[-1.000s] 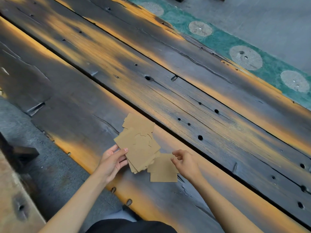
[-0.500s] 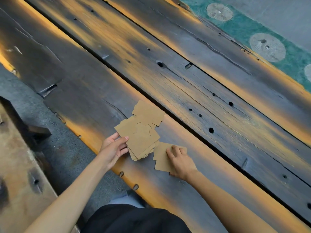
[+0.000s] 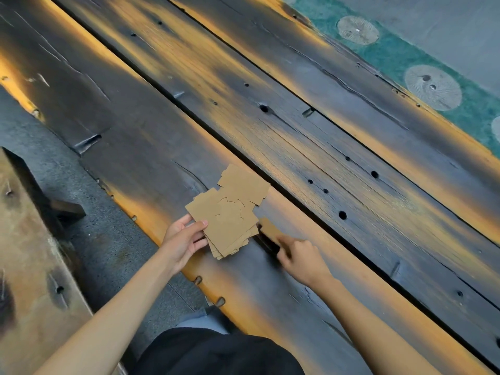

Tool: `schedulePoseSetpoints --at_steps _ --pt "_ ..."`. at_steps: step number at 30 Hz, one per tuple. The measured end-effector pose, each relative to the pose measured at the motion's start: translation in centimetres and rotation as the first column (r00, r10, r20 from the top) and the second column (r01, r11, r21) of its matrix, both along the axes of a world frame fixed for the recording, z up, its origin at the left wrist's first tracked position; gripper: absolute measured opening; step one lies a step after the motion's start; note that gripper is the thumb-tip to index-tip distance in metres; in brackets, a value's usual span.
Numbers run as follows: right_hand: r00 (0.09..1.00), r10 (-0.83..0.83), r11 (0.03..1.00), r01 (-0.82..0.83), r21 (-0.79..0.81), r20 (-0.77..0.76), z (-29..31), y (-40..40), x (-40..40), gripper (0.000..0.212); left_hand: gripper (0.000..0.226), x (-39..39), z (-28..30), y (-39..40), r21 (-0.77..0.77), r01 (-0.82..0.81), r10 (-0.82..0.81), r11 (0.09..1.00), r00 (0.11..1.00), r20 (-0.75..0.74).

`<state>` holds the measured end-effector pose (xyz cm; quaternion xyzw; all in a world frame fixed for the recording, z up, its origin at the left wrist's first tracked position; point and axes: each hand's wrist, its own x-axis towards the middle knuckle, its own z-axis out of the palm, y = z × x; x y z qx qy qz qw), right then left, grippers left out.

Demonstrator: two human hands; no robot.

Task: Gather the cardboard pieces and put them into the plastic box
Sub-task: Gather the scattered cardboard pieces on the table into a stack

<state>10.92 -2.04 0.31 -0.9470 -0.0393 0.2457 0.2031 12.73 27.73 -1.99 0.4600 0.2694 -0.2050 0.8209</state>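
Cardboard pieces (image 3: 230, 215) on table (image 3: 351, 163), between hands (image 3: 184, 239).

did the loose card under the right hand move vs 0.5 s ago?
Yes. The right hand has lifted the loose card off the plank, toward the stack.

A table (image 3: 311, 147) of dark, scorched wooden planks with orange streaks, drilled holes and long gaps runs diagonally from near right to far left. A fanned stack of brown cardboard pieces (image 3: 230, 215) lies on its near plank.
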Motion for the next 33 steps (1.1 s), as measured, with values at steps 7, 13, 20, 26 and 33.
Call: schedulePoseSetpoints --at_steps 7,13,20,26,33 --pt "0.891 -0.322 0.946 0.285 0.157 0.319 4.3 -1.9 0.1 0.027 0.037 -0.4 0.3 0.0 -0.014 -0.073 0.073 0.997 0.997 0.0" --pt "0.677 -0.704 0.42 0.64 0.643 -0.214 6.7 0.4 -0.6 0.022 0.038 -1.1 0.9 -2.2 -0.042 -0.001 0.002 0.999 1.0 0.024" --pt "0.673 -0.625 0.281 0.667 0.69 -0.396 5.8 3.3 -1.5 0.025 0.06 -2.1 1.8 -3.8 -0.195 0.117 -0.107 0.974 0.992 0.061" --pt "0.721 -0.615 0.452 0.654 0.606 -0.318 4.8 3.9 -1.7 0.023 0.06 -2.7 1.8 -3.5 -0.242 0.16 -0.147 0.957 0.987 0.071" --pt "0.804 -0.591 0.724 0.563 0.399 -0.064 3.4 4.2 -0.9 0.036 0.055 -3.0 1.2 -2.8 -0.191 0.173 -0.164 0.966 0.984 0.062"
